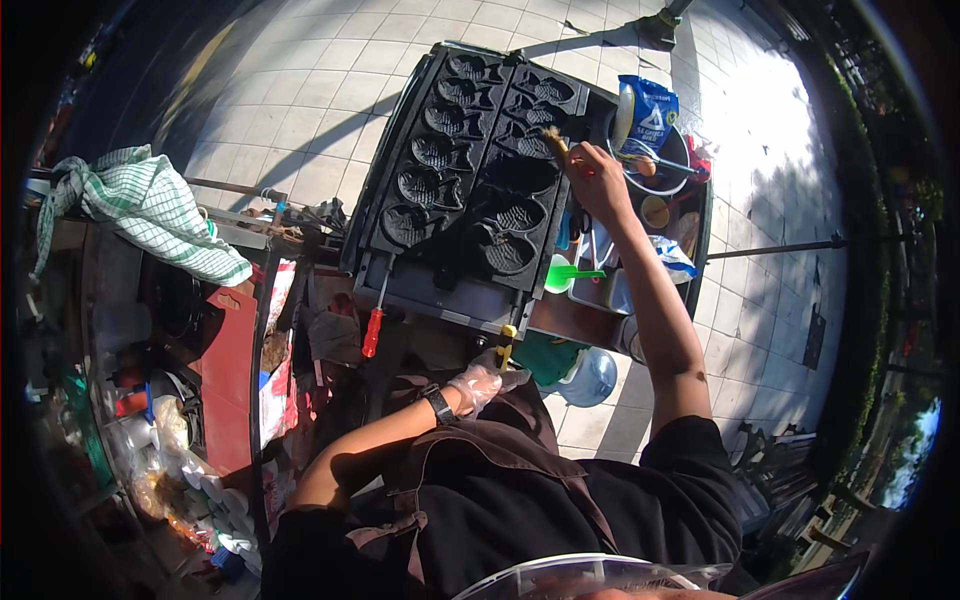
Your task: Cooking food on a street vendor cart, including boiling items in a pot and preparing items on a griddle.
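Note:
An open cast-metal fish-shaped waffle pan point(469, 180) lies before me, its two hinged plates spread side by side with rows of fish moulds. My right hand point(598, 176), bare, grips a small wooden-handled brush point(557, 141) whose bristles are over the right plate's outer edge. My left hand point(480, 386) wears a clear plastic glove. Its fingers are around the lower end of a yellow-and-black handle point(508, 341) at the pan's near right corner. A red-handled screwdriver point(373, 330) sticks out from the left plate's near end.
Right of the pan, a dark tray holds a pot point(667, 184) with a blue packet point(649, 112) and whisk, plus a green scoop point(574, 275). A blue water jug point(589, 379) stands below. At left, a checked cloth point(150, 210) hangs on a rail above a cluttered cart.

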`<state>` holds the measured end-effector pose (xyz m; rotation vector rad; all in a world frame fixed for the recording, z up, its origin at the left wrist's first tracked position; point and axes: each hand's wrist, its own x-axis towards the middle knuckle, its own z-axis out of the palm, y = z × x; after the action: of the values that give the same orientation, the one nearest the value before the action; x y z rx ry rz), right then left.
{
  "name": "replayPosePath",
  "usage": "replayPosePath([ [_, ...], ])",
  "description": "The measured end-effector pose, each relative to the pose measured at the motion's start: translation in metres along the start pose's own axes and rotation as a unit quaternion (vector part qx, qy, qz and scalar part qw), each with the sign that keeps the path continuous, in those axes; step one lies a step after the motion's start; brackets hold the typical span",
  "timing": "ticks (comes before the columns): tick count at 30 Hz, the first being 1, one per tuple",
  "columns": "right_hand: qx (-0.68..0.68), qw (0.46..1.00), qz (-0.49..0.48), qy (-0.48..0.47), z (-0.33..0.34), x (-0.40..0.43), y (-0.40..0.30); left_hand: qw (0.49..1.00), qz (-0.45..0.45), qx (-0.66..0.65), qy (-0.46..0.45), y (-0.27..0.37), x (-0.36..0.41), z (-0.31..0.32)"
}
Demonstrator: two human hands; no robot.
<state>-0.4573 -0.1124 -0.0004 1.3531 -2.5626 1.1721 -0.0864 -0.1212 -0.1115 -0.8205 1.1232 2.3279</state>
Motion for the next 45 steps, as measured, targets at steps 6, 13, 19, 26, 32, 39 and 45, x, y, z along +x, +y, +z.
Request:
replayPosePath([
  [6, 0.092, 0.89, -0.211, -0.393, 0.086, 0.012, -0.097, 0.979, -0.076, 0.142, 0.124, 0.043, -0.02, 0.012],
  [13, -0.132, 0.976, -0.152, -0.082, 0.13, 0.173, -0.012, 0.974, -0.045, 0.223, 0.023, 0.092, -0.058, 0.006],
  [19, 0.157, 0.866, -0.069, -0.47, 0.121, 0.128, -0.096, 0.894, 0.173, 0.409, -0.062, 0.08, -0.052, -0.018],
  [26, -0.061, 0.938, -0.223, -0.257, 0.169, 0.151, -0.083, 0.914, 0.215, 0.318, -0.131, 0.054, -0.036, -0.044],
  [32, -0.137, 0.989, -0.026, -0.05, 0.096, 0.296, 0.067, 0.806, 0.312, 0.483, -0.143, 0.021, -0.012, -0.061],
  [39, 0.098, 0.886, -0.218, -0.398, 0.201, 0.167, -0.144, 0.889, 0.078, 0.442, -0.088, 0.066, -0.033, -0.067],
  [45, -0.213, 0.975, -0.062, 0.007, 0.114, 0.316, 0.077, 0.878, 0.116, 0.426, -0.185, 0.022, -0.003, -0.083],
])
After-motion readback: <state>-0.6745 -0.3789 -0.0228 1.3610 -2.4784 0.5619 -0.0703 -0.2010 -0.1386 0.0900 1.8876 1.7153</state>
